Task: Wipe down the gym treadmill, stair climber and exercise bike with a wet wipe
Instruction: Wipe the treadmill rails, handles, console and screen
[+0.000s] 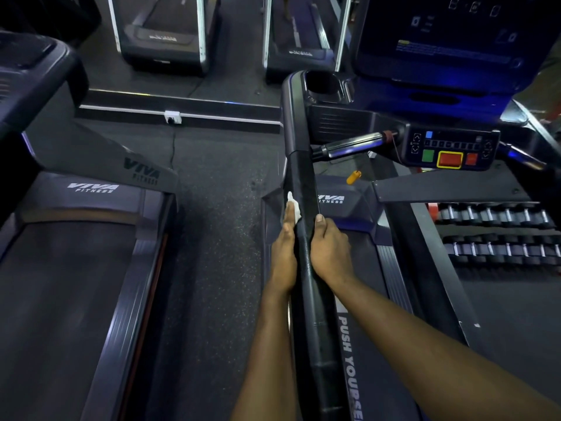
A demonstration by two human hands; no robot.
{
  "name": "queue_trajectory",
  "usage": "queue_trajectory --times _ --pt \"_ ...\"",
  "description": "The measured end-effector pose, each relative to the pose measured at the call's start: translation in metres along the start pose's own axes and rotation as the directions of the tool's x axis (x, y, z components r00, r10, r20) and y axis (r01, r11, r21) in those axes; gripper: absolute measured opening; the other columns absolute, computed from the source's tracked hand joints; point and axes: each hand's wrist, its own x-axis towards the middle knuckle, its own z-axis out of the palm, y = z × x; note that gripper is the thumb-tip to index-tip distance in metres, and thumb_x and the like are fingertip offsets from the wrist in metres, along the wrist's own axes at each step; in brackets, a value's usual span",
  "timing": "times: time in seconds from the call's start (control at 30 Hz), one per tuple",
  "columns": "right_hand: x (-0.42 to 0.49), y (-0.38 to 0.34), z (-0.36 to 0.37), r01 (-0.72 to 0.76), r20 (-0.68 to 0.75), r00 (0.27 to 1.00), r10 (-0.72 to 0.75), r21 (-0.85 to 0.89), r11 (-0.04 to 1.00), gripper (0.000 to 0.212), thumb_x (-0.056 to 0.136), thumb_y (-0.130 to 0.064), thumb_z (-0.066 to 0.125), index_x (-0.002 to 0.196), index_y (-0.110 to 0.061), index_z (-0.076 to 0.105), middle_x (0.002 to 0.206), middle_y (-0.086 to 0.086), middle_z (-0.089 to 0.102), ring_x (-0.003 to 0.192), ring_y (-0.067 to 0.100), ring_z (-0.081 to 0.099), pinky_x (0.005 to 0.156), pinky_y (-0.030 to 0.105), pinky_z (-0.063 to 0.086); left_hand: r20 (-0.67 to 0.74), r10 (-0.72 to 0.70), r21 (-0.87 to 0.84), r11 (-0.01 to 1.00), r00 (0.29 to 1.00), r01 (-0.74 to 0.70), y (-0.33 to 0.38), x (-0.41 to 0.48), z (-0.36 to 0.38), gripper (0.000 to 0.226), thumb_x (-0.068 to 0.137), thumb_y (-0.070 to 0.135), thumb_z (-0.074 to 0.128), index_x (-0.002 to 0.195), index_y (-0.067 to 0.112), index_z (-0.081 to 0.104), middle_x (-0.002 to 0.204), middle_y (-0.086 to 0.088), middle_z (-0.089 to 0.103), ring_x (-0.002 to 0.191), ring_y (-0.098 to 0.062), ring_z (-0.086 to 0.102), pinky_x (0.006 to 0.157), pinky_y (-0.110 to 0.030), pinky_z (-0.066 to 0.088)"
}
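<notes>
So both hands are on the treadmill's [343, 199] black handrail [303, 183], about halfway along it. The left hand [283, 253] lies flat against the rail's left side, fingers pretty much straight, pressing the white wet wipe [295, 208] onto it. The wipe is squashed between fingertips and rail and pokes out a bit past them. The right hand [329, 247] sits directly across on the rail's right side, thumb on top and fingers curled over the edge, gripping it. The button console [449, 150] is further up, right of the rail, and a dumbbell rack [491, 214] sits well off to the right.
</notes>
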Motion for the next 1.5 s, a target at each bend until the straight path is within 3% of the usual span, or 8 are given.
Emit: queue_trajectory --times 0.13,0.23,0.37,0.6,0.77,0.93,1.2,1.5 --pt "0.001 -0.001 -0.001 0.011 0.003 1.000 -0.011 -0.019 1.000 0.048 0.107 -0.051 0.024 0.101 -0.018 0.059 0.096 0.011 0.067 0.091 0.032 0.063 0.071 0.036 0.039 -0.066 -0.191 0.001 0.981 0.979 0.192 0.026 0.074 -0.005 0.065 0.105 0.056 0.026 0.151 0.015 0.046 0.151 -0.012 0.051 0.140 -0.024 0.048 0.120 -0.047 0.034" --pt "0.001 -0.002 -0.001 0.009 0.004 1.000 -0.009 -0.032 0.999 0.050 0.107 -0.051 0.023 0.105 -0.016 0.060 0.102 0.014 0.068 0.098 0.036 0.063 0.080 0.042 0.048 -0.053 -0.148 0.015 0.989 0.988 0.149 0.036 0.088 0.001 0.058 0.110 0.043 0.022 0.156 0.011 0.036 0.160 -0.011 0.039 0.148 -0.022 0.036 0.124 -0.044 0.026" --pt "0.000 -0.001 -0.002 0.014 0.010 1.000 -0.013 -0.036 0.999 0.053 0.107 -0.052 0.022 0.109 -0.016 0.060 0.103 0.014 0.069 0.099 0.036 0.064 0.089 0.050 0.052 -0.072 -0.063 0.014 0.998 0.995 0.064 0.021 0.019 0.008 0.052 0.111 0.037 0.020 0.160 0.020 0.026 0.164 0.008 0.030 0.149 -0.003 0.028 0.123 -0.030 0.022" --pt "0.001 0.000 0.000 0.009 -0.002 1.000 -0.009 -0.018 1.000 0.050 0.108 -0.049 0.025 0.105 -0.012 0.060 0.101 0.017 0.069 0.097 0.039 0.063 0.083 0.045 0.049 -0.017 -0.120 -0.061 0.991 0.993 0.118 -0.004 -0.068 0.011 0.061 0.108 0.048 0.019 0.158 0.015 0.031 0.162 -0.002 0.036 0.152 -0.016 0.030 0.126 -0.048 0.021" --pt "0.003 0.002 0.001 0.014 -0.008 1.000 -0.015 -0.016 1.000 0.047 0.108 -0.049 0.025 0.103 -0.015 0.059 0.101 0.016 0.068 0.097 0.039 0.063 0.078 0.042 0.046 -0.062 -0.250 -0.031 0.968 0.966 0.249 0.012 0.028 0.000 0.069 0.108 0.055 0.018 0.138 0.009 0.059 0.131 -0.012 0.067 0.126 -0.021 0.062 0.115 -0.048 0.041" --pt "0.006 0.005 0.002 0.032 -0.009 0.999 -0.032 -0.031 0.999 0.043 0.108 -0.046 0.026 0.098 -0.017 0.056 0.103 0.018 0.068 0.099 0.040 0.062 0.078 0.041 0.044 -0.105 -0.330 -0.040 0.944 0.938 0.327 0.006 0.065 -0.004 0.074 0.100 0.072 0.024 0.116 0.018 0.071 0.112 -0.011 0.075 0.107 -0.021 0.072 0.095 -0.042 0.055" --pt "0.009 0.003 0.003 0.017 -0.006 1.000 -0.017 -0.042 0.999 0.051 0.109 -0.046 0.024 0.115 -0.009 0.059 0.114 0.023 0.066 0.108 0.044 0.060 0.087 0.046 0.046 -0.096 -0.141 -0.099 0.986 0.985 0.132 -0.018 -0.085 0.016 0.063 0.106 0.058 0.026 0.155 0.022 0.040 0.154 -0.004 0.048 0.146 -0.022 0.041 0.121 -0.054 0.029" --pt "-0.026 -0.009 -0.022 -0.001 0.036 0.999 0.004 -0.082 0.997 0.050 0.109 -0.045 0.026 0.121 -0.005 0.055 0.123 0.026 0.063 0.114 0.044 0.058 0.085 0.044 0.042 -0.197 -0.121 0.211 0.964 0.973 0.163 0.009 -0.194 0.029 0.052 0.105 0.030 0.050 0.156 0.028 0.039 0.150 0.013 0.051 0.139 -0.004 0.047 0.119 -0.042 0.037"
